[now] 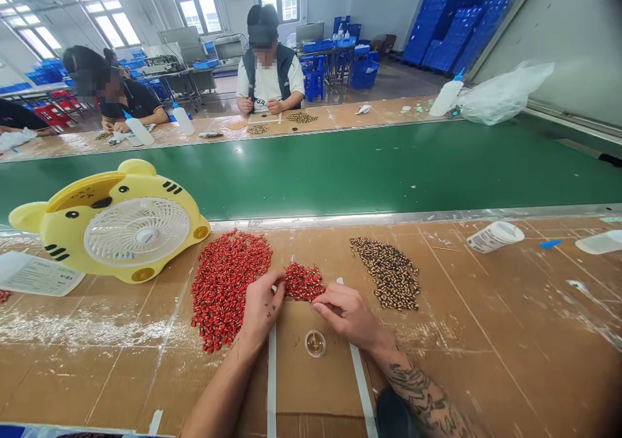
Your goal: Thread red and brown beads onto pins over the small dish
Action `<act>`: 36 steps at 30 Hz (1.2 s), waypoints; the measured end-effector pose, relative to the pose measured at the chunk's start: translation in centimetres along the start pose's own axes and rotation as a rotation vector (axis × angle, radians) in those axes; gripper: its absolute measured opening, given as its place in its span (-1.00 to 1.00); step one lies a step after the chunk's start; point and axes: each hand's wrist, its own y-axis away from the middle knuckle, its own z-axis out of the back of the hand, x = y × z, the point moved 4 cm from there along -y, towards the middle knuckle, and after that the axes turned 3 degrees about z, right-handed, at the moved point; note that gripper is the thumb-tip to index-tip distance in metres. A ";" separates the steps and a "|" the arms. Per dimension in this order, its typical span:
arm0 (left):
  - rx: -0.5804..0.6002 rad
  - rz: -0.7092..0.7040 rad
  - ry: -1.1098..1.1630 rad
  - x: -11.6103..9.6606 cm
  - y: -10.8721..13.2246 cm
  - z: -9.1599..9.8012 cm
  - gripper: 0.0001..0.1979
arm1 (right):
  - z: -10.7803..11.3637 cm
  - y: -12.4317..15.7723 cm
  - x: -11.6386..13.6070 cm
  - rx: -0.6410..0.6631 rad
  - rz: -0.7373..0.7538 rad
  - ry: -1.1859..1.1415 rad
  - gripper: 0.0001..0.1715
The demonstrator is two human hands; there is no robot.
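My left hand (262,300) is closed in a pinch at the left side of a small pile of red pieces (304,281); what its fingertips hold, if anything, is too small to make out. Opposite it, my right hand (347,311) also pinches, low at the right edge of that pile, and its fingertips hide whatever is between them. Under and between the hands lies a cardboard sheet (315,383) with white tape along its sides. On it stands a small clear round dish (315,343) with a thin stick in it. A larger heap of red pieces (226,289) spreads left of my left hand.
Right of the hands lies a pile of black-and-gold pieces (391,275). A yellow animal-faced fan (53,230) stands left, and a white tub (495,236) lies tipped at right. Beyond runs a green belt (315,172); across it a person (269,69) works with both hands.
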 end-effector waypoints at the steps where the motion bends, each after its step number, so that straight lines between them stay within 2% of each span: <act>1: -0.002 0.018 0.008 0.2 0.2 0.4 -0.79 | 0.0 0.0 0.0 -0.003 0.001 -0.009 -0.72; 4: -0.049 0.074 -0.009 1.5 0.6 2.6 -0.81 | -0.2 0.0 0.0 0.013 0.015 -0.057 -0.74; 7: -0.115 0.075 -0.130 3.0 0.1 5.3 -0.81 | -0.6 0.1 0.0 0.086 0.024 -0.120 -0.79; 10: -0.079 0.046 -0.317 3.7 -1.0 7.0 -0.81 | -1.0 0.2 -0.1 0.179 0.017 -0.136 -0.80; 14: 0.072 -0.021 -0.525 2.8 -2.3 6.2 -0.79 | -1.2 0.3 -0.3 0.222 -0.022 -0.167 -0.78; 19: 0.184 -0.098 -0.547 1.5 -3.2 4.0 -0.76 | -1.3 0.3 -0.4 0.268 -0.050 -0.194 -0.74; 22: 0.235 -0.113 -0.540 1.5 -3.6 3.8 -0.73 | -1.2 0.2 -0.3 0.268 -0.036 -0.193 -0.72; 29: 0.216 -0.108 -0.500 1.5 -3.4 4.6 -0.75 | -1.2 0.3 -0.1 0.268 0.014 -0.195 -0.72; 36: 0.114 -0.111 -0.447 1.9 -2.6 5.6 -0.79 | -1.1 0.3 0.0 0.271 0.046 -0.242 -0.67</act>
